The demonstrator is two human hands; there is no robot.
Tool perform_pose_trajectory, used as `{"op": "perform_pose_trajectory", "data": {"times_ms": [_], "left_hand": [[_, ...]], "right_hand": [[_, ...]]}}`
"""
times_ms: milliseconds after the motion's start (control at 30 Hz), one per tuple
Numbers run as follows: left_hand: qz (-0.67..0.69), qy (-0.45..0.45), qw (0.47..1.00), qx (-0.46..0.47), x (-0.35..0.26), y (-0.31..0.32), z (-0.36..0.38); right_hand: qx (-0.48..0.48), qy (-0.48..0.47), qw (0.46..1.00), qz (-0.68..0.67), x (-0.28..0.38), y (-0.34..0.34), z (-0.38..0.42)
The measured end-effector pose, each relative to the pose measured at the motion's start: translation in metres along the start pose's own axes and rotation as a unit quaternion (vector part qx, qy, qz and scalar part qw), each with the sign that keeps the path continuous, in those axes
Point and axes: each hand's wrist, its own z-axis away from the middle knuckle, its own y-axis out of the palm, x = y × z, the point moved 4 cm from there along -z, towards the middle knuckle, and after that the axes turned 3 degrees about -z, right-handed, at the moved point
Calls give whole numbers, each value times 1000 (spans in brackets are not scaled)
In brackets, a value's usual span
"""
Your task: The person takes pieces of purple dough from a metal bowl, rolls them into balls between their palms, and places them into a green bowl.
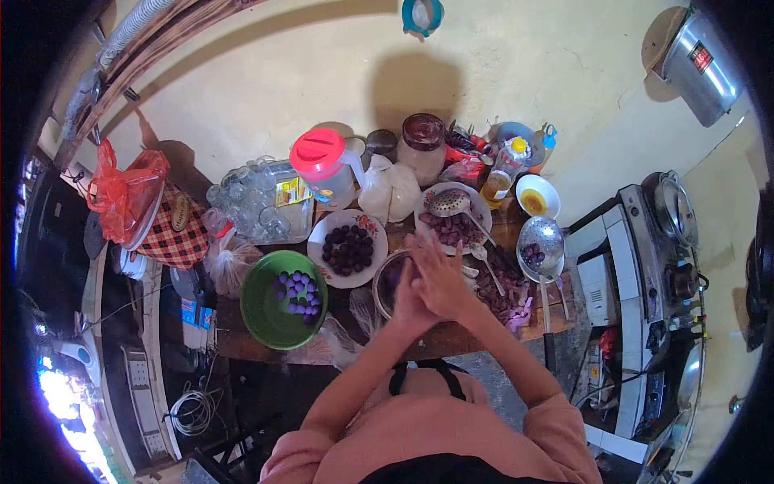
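Observation:
My left hand (413, 305) and my right hand (445, 289) are pressed palm to palm over a round bowl (382, 284) with purple contents. My right fingers lie stretched across the left palm; anything between the palms is hidden. Left of the hands, a green basin (250, 319) holds several light purple balls (298, 294). A flowered plate (321, 266) carries several dark purple balls (348, 248). Behind my hands, another plate (484, 211) has purple chunks with a slotted ladle (450, 202) resting on it. Purple peelings (508, 302) are strewn to the right.
A skimmer (550, 235) with purple pieces lies over a bowl at right, its handle towards me. At the back stand a red-lidded pitcher (326, 173), a jar (422, 149) and a tray of glasses (266, 202). A stove (661, 266) is far right.

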Motion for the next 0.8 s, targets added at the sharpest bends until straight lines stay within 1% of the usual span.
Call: {"op": "perform_pose_trajectory", "data": {"times_ms": [33, 67, 133, 200, 233, 267, 300, 333, 400, 433, 467, 533, 567, 600, 633, 667, 700, 767, 800], "left_hand": [[31, -23, 998, 54, 12, -13, -6], [62, -44, 991, 108, 30, -39, -16], [41, -23, 989, 143, 28, -49, -19], [-62, 63, 990, 106, 4, -62, -21], [-42, 49, 995, 69, 1, -47, -15], [-23, 34, 999, 32, -1, -16, -3], [-5, 20, 1000, -1, 2, 2, 1], [59, 24, 997, 46, 24, -11, -9], [69, 15, 981, 180, 17, -8, -3], [73, 9, 967, 245, 12, -7, 1], [54, 29, 982, 177, 4, -17, -3], [14, 73, 997, 34, -12, -35, -9], [53, 47, 996, 44, -2, -34, -6], [92, 21, 994, 59, 15, -31, -4], [131, -8, 988, 75, 26, -23, -3], [109, 12, 970, 218, 22, -10, 2], [83, 21, 979, 183, 15, -18, -1], [31, 41, 993, 110, -5, -49, -10], [21, 42, 996, 81, -5, -47, -10]], "right_hand": [[-12, -20, 1000, 7, 3, -1, -3], [-23, -41, 999, 15, 6, -3, -5], [-47, -82, 995, 25, 12, -5, -8], [35, 5, 999, 17, -4, -8, -2], [79, 47, 996, 11, -9, -7, 1], [54, 27, 998, -2, -5, -5, 1], [27, 8, 1000, -12, -3, -3, -2], [1, -12, 1000, -21, -1, -1, -4], [-52, -49, 997, -40, 2, 3, -7], [-42, -41, 997, -46, 0, 2, -6], [-32, -34, 998, -52, -2, 0, -5], [66, 29, 996, -58, -12, -8, 3], [33, 145, 985, -90, -19, 10, -1], [-1, 259, 959, -117, -28, 43, -6], [-27, 238, 965, -111, -26, 40, -7], [-52, 217, 969, -103, -24, 37, -8], [-65, 57, 994, -62, -1, 8, -8], [-22, -37, 999, 0, 5, -13, -8], [32, 28, 999, 15, -8, -17, -12]]}}
